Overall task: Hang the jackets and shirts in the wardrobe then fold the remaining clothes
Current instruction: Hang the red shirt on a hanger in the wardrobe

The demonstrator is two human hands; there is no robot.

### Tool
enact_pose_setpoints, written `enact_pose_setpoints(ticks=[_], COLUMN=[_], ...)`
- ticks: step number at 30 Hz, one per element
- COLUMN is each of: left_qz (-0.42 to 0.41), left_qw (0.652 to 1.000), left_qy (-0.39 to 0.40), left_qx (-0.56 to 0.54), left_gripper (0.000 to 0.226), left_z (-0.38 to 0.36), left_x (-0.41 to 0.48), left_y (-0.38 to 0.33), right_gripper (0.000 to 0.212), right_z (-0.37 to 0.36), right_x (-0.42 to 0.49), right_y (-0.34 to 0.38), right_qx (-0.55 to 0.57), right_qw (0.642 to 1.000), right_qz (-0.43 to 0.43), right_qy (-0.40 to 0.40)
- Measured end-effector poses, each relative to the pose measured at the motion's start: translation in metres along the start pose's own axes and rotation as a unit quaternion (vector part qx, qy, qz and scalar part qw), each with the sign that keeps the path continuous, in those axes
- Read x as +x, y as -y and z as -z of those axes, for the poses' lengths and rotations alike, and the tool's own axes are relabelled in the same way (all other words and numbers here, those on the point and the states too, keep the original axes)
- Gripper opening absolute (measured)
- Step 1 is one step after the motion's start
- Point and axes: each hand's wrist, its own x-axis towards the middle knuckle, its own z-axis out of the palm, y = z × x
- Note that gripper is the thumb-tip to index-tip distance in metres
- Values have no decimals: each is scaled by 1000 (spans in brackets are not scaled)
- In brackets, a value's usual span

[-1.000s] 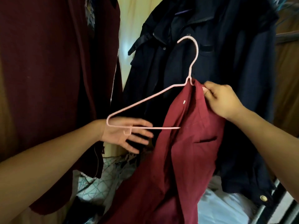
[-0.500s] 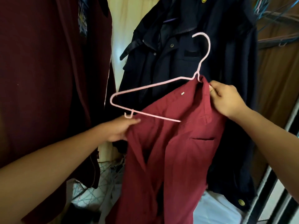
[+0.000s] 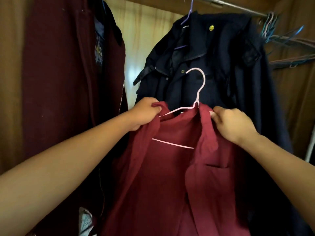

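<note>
The shirt (image 3: pixel 170 184) fills the middle and runs down to 6 o'clock. It is draped open over a pink hanger (image 3: pixel 197 103). The hanger's hook stands free above the collar, and its lower bar shows inside the open front.

The left hand (image 3: pixel 146 114), at 9 o'clock of the hanger's neck, is clenched on a bunch of the shirt's shoulder cloth, just over the hanger's arm. The right hand (image 3: pixel 233 125), at 3 o'clock of the neck, pinches the collar edge between thumb and curled fingers.

Behind the hook, toward 12 o'clock, a navy jacket (image 3: pixel 221 68) hangs on a purple hanger (image 3: pixel 189 13) from the rail (image 3: pixel 230 5). A maroon jacket (image 3: pixel 59 82) with a zip hangs at 9 o'clock. Bare hangers (image 3: pixel 281 40) bunch on the rail at 2 o'clock. A scrap of patterned cloth (image 3: pixel 86 222) shows at 7 o'clock.
</note>
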Motion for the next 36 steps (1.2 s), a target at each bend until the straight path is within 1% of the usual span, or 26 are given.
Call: enact_pose_setpoints(ticks=[2, 4, 6, 7, 9, 11, 13, 15, 17, 20, 22, 25, 27, 29, 31, 33, 35, 36], left_qz=[-28, -88, -174, -213, -247, -248, -269, -291, -285, -262, -249, -242, -258, -270, -263, -259, -246, -228], left_qw=[999, 996, 977, 959, 926, 926, 926, 922, 922, 920, 918, 914, 908, 901, 904, 915, 928, 931], left_qy=[2, -17, -41, -52, -59, -24, 8, -9, -54, -115, -151, -204, -229, -253, -270, -263, -246, -246], left_qx=[-17, 14, 117, 182, 278, 285, 264, 257, 257, 267, 269, 253, 238, 225, 202, 161, 136, 142], left_gripper=[11, 11, 15, 20, 30, 31, 20, 15, 19, 17, 17, 7, 6, 9, 11, 18, 23, 24], left_z=[-12, -15, -10, -6, 1, 6, 6, 7, 13, 33, 43, 48, 45, 40, 35, 32, 33, 35], left_x=[2, 4, 7, 10, 16, 21, 22, 25, 31, 50, 63, 80, 88, 94, 102, 112, 121, 125], left_y=[-13, -20, -21, -20, -16, -11, -4, 2, 3, 2, 0, -8, -18, -30, -42, -54, -61, -64], right_gripper=[37, 35, 32, 32, 34, 37, 38, 36, 34, 33, 36, 42, 41, 37, 31, 24, 30, 33], right_z=[1, 7, 14, 18, 23, 25, 25, 27, 32, 43, 49, 59, 66, 69, 73, 79, 86, 90], right_x=[2, 4, 8, 11, 17, 22, 26, 26, 25, 24, 28, 45, 57, 70, 85, 103, 120, 128], right_y=[15, 24, 25, 24, 21, 20, 22, 25, 25, 14, 5, 0, 11, 27, 42, 48, 50, 50], right_qx=[40, 77, 109, 120, 142, 164, 162, 156, 118, 14, 19, 43, 28, -16, -69, -117, -154, -158], right_qw=[999, 997, 994, 992, 989, 984, 984, 984, 988, 987, 985, 986, 988, 987, 986, 983, 979, 979], right_qz=[14, 22, 21, 20, 17, 17, 22, 33, 43, 69, 62, 24, 40, 80, 90, 73, 62, 58], right_qy=[-18, -19, -23, -30, -49, -64, -72, -77, -91, -142, -159, -158, -144, -135, -123, -121, -116, -118])
